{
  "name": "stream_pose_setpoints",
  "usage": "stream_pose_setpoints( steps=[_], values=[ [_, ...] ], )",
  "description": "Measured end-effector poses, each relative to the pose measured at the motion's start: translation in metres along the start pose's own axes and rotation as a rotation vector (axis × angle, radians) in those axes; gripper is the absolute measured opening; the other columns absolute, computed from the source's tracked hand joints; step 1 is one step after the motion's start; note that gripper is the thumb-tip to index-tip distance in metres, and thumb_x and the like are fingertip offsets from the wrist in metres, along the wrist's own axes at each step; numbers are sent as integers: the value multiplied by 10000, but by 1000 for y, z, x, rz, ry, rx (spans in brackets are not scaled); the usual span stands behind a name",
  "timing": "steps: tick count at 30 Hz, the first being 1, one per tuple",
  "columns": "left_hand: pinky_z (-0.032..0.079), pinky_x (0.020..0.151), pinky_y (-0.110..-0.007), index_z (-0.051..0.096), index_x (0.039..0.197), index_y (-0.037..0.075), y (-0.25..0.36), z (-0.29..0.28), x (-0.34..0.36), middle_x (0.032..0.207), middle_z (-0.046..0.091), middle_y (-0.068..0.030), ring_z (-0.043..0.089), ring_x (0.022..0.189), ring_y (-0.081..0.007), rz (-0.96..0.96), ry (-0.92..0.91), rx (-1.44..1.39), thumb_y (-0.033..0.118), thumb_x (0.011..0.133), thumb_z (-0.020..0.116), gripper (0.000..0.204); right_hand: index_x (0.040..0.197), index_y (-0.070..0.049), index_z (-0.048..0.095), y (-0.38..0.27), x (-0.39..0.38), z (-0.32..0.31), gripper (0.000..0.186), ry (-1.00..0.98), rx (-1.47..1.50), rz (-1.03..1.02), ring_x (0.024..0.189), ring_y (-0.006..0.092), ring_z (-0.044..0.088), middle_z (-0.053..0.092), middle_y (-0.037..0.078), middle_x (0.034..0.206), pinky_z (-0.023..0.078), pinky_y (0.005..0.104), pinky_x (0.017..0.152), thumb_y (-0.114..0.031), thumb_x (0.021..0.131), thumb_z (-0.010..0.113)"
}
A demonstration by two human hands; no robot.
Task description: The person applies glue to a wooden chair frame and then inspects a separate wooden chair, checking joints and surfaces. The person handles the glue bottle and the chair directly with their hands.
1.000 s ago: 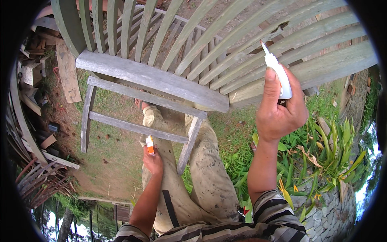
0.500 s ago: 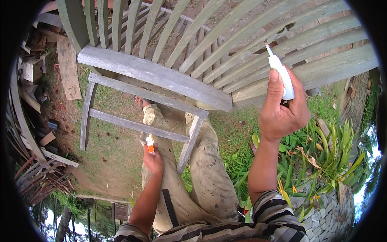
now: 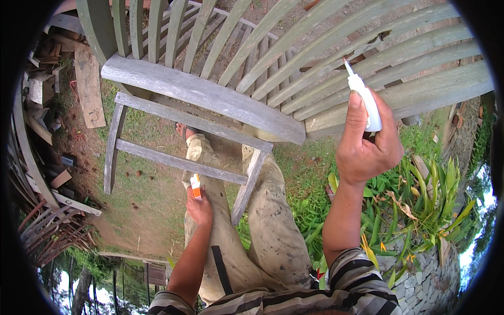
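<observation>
My right hand grips a white squeeze bottle upright, its narrow nozzle near a weathered slat of the wooden bench. A dark, broken hole shows higher up in the slats; whether the nozzle tip touches wood, I cannot tell. Low in the middle, in front of my trouser leg, my left hand holds a small white-and-orange item, just below the lower rail of a grey wooden frame that stands against the bench.
Piled scrap timber and a loose plank lie at the left. Leafy plants and stone paving are at the right. My legs stand on patchy grass beneath the frame.
The bench sits slightly higher and further right in the picture. My right hand and bottle have shifted only a little; my left hand holds its position.
</observation>
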State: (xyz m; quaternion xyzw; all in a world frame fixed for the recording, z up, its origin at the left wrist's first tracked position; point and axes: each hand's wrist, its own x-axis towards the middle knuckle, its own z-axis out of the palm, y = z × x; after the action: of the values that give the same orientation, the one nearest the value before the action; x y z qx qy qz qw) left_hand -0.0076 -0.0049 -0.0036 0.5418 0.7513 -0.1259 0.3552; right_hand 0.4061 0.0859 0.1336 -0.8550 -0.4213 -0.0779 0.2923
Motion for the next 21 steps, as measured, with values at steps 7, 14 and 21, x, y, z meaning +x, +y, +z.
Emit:
stream_pose_setpoints(
  steps=[7, 14, 21],
  values=[
    [455, 679, -532, 567, 973, 77, 2, -1, 1, 788, 647, -217, 618, 775, -475, 2, 0, 4, 336, 971, 692, 288, 1042, -7, 762, 0, 0, 1, 210, 12, -7, -13, 626, 126, 676, 752, 83, 791, 512, 262, 574, -122, 879, 828],
    [456, 673, -529, 559, 961, 75, 3, -1, 0, 777, 646, -212, 616, 764, -474, -11, 2, 5, 327, 971, 696, 287, 1046, -12, 766, 1, -2, -1, 213, -9, -16, 9, 638, 139, 690, 759, 88, 805, 524, 273, 583, -118, 873, 829],
    [458, 678, -522, 554, 956, 71, 5, -3, 0, 772, 644, -209, 615, 763, -471, 3, -6, -18, 316, 977, 692, 282, 1045, -12, 767, 0, -4, -1, 219, -37, -17, 8, 633, 158, 694, 759, 93, 810, 530, 287, 584, -114, 863, 833]
  ],
)
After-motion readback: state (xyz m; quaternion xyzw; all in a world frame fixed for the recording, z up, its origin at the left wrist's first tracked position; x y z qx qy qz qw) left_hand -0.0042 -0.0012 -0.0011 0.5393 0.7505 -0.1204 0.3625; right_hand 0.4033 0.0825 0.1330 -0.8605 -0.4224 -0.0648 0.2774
